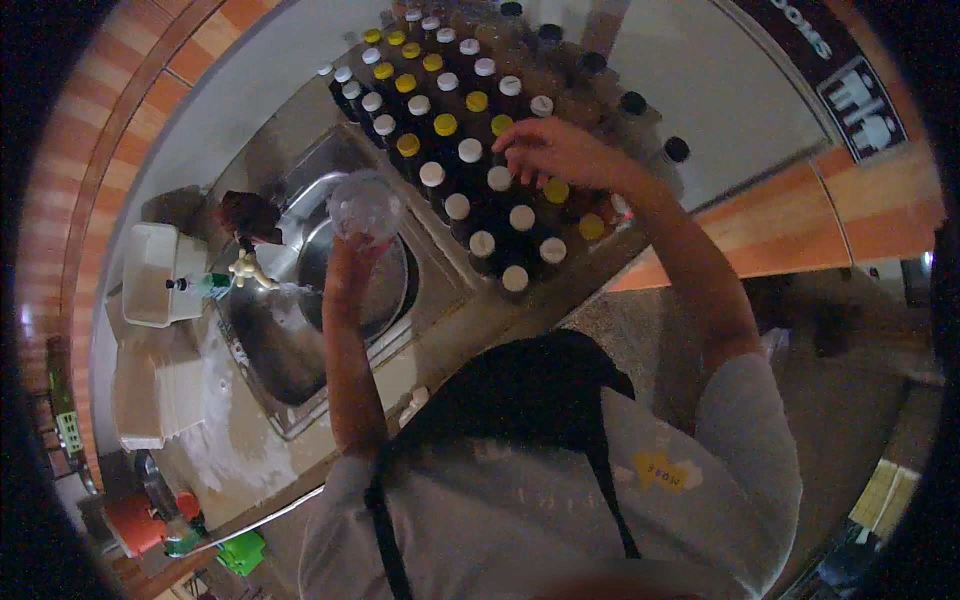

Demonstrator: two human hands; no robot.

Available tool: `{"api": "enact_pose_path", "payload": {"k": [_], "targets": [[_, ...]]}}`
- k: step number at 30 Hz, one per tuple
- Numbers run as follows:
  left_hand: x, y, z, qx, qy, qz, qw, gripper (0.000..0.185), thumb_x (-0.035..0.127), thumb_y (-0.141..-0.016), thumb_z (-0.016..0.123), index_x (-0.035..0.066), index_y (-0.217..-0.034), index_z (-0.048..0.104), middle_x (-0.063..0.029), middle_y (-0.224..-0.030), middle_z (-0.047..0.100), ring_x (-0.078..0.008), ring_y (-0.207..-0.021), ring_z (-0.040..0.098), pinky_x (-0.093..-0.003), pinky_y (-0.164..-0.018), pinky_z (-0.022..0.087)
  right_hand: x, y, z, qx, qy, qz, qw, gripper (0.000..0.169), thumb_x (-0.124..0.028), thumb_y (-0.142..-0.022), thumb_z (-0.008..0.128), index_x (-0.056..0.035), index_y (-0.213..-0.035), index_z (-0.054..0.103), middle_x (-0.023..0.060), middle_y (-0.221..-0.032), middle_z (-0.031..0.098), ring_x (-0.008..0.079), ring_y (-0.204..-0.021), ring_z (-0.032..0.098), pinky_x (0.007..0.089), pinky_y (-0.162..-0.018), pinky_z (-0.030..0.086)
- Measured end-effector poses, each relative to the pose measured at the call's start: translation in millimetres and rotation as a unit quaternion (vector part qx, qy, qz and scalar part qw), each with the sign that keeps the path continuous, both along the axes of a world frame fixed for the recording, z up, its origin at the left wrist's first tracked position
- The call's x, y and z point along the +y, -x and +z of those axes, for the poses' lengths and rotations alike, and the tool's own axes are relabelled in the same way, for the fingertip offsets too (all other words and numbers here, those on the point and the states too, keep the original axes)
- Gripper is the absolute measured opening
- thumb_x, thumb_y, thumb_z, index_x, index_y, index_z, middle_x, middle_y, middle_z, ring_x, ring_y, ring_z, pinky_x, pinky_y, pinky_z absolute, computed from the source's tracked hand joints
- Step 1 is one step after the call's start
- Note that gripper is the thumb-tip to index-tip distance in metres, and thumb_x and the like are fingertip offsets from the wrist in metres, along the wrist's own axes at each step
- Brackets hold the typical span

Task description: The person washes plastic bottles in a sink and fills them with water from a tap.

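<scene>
My left hand [361, 251] grips a clear plastic container [365, 204] above the round basin of a steel sink [259, 360]. Close by, a cream tap [251, 268] points into the sink. My right hand [551, 150] reaches over rows of dark bottles standing on the counter, its fingers bent and apart above a yellow cap [502, 125] and a white cap [499, 178]. Whether its fingertips touch a cap cannot be told. The bottles have white or yellow caps, such as the nearest white one [514, 278]. Bottles with black caps [633, 103] stand along the far right side.
Left of the sink are a white plastic tub [150, 276], a green bottle with a dark cap [202, 284] and a stack of pale containers [161, 394]. A dark brown object [247, 216] sits behind the tap. A tiled wall borders the counter.
</scene>
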State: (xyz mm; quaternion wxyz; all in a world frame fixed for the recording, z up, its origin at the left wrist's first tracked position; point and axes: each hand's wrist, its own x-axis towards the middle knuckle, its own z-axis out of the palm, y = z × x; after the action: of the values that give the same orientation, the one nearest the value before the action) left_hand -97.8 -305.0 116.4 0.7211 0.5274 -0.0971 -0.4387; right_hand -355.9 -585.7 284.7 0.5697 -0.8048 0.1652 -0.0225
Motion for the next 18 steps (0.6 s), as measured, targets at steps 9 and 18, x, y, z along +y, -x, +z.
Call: {"api": "enact_pose_path", "payload": {"k": [9,18], "targets": [[-125,54,192,-0.388,-0.024,-0.035,0.921,0.060,0.001,-0.072,0.067,0.005,-0.123,0.036,-0.0116,-0.113,0.051,-0.0214,-0.099,0.056,-0.0327,-0.079,0.050,-16,-86,-29,0.114,-0.129,-0.006,0.985,0.029,-0.028,-0.085,0.056,0.0006,-0.087,0.059,0.0070,-0.068,0.061,0.0151,-0.052,0.058,0.0264,-0.048,0.051],[-141,5,152,-0.537,-0.034,0.185,0.822,0.064,0.000,-0.069,0.071,0.005,-0.123,0.037,-0.0110,-0.118,0.045,-0.0209,-0.103,0.051,-0.0294,-0.076,0.051,-33,-120,-15,-0.039,-0.155,0.075,0.984,0.029,-0.029,-0.088,0.052,-0.0022,-0.083,0.062,-0.0001,-0.061,0.054,0.0080,-0.044,0.041,0.0239,-0.040,0.032]]}}
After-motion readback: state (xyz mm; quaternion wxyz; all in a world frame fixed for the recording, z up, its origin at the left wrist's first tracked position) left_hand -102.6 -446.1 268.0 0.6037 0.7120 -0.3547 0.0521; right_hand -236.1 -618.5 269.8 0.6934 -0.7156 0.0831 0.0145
